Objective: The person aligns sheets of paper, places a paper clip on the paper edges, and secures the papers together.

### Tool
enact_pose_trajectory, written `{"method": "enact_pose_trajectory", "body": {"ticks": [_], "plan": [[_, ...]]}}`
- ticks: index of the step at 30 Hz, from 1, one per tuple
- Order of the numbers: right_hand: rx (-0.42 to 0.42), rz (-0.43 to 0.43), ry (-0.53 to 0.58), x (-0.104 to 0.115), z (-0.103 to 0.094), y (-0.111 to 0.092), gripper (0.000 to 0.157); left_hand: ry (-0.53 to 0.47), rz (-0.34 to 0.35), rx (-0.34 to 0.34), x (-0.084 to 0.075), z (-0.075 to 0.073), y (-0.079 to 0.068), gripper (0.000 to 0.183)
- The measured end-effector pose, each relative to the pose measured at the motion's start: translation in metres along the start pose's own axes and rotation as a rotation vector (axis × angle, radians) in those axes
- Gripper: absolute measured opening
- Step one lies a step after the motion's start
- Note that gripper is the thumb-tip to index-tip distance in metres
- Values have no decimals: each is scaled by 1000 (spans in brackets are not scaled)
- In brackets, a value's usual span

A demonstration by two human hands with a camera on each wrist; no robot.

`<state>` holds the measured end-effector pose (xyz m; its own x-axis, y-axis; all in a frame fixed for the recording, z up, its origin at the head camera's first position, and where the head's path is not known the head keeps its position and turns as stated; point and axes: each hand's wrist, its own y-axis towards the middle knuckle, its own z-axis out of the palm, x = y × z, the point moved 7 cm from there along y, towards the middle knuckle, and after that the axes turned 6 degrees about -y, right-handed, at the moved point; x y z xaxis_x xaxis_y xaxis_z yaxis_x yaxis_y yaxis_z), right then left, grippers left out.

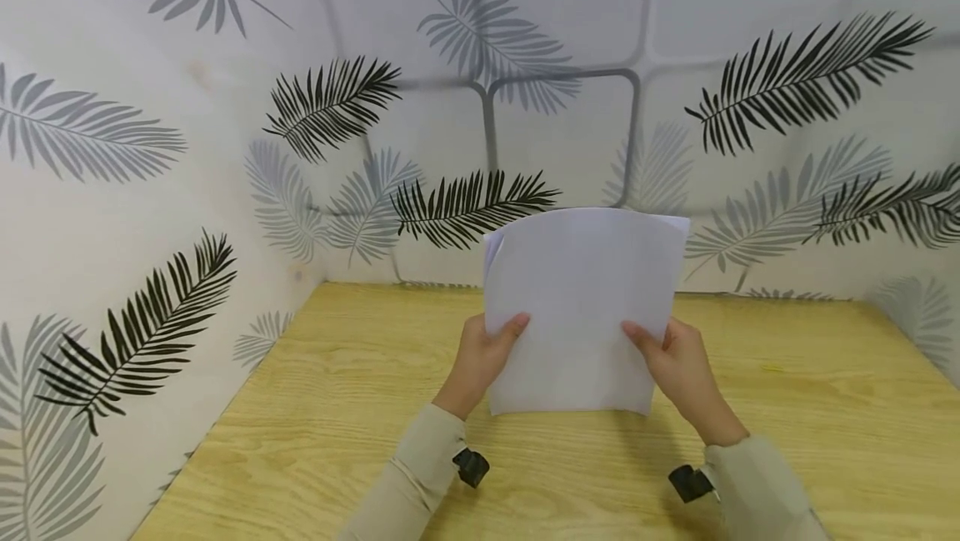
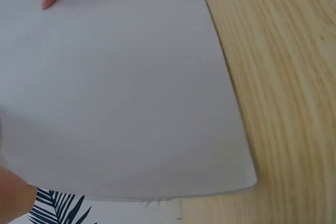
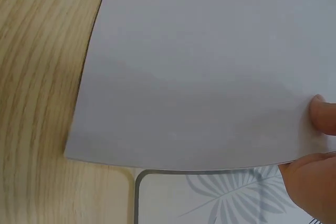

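A stack of white paper (image 1: 577,299) is held upright over the table, its broad face toward me and its top edge bowed. My left hand (image 1: 483,358) grips its left edge, thumb lying on the front face. On the opposite edge, my right hand (image 1: 678,366) pinches it the same way, with the other fingers hidden behind. In the left wrist view the paper (image 2: 126,87) fills most of the picture, its lower edge close to the wood. The right wrist view shows the paper (image 3: 199,77) with slight thickness along its side edge and my right thumb (image 3: 323,115) pressing on it.
The light wood-grain table (image 1: 360,458) spreads beneath both arms. Behind it and at the left stand walls (image 1: 150,257) covered in a leaf print. A small black device (image 1: 471,468) sits at my left wrist, another black device (image 1: 690,483) at my right.
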<state>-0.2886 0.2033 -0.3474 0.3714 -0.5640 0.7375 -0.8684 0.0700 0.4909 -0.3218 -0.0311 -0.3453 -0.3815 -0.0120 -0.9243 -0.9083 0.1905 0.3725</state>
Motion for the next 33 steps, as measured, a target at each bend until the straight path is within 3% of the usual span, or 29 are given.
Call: {"method": "enact_pose_trajectory", "body": {"ticks": [7, 18, 27, 33], "plan": [[33, 89, -21, -1, -5, 3, 29, -1, -94, -11, 7, 0, 5, 35], [100, 135, -34, 8, -13, 2, 37, -145, -318, -30, 8, 2, 0, 35], [219, 284, -59, -2, -13, -2, 47, -234, -409, 22, 12, 8, -10, 36], [303, 371, 10, -12, -9, -10, 51, -266, -475, 40, 24, 13, -16, 37]]}}
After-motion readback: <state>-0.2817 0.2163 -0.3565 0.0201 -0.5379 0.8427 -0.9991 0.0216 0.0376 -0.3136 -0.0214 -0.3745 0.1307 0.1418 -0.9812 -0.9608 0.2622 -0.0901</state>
